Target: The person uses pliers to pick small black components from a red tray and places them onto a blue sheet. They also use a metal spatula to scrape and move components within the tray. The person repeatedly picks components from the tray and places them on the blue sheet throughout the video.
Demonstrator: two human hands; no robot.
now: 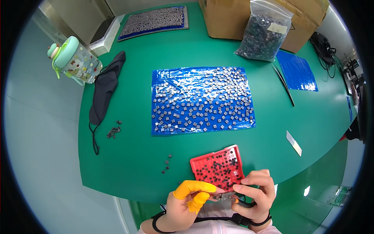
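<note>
My left hand (187,201), with yellow finger cots on the thumb and a finger, is curled closed by the near edge of a red tray (193,165). Whatever it pinches is hidden. At that tray's near right corner is my right hand (258,192), its fingertips against the rim. A dark-handled tool (246,203) with an orange spot lies within the curled fingers; its working end is unclear. Many tiny black parts (218,167) are scattered in the tray. Between the hands, below the rim, small greyish pieces (221,196) show indistinctly.
A blue sheet (175,130) covered with small grey square parts lies mid-table. Around it are loose dark pieces (113,132), a black strap pouch (104,89), a bottle (78,58), tweezers (285,86), a bag of parts (265,37), a cardboard box (222,19) and a filled panel (154,21).
</note>
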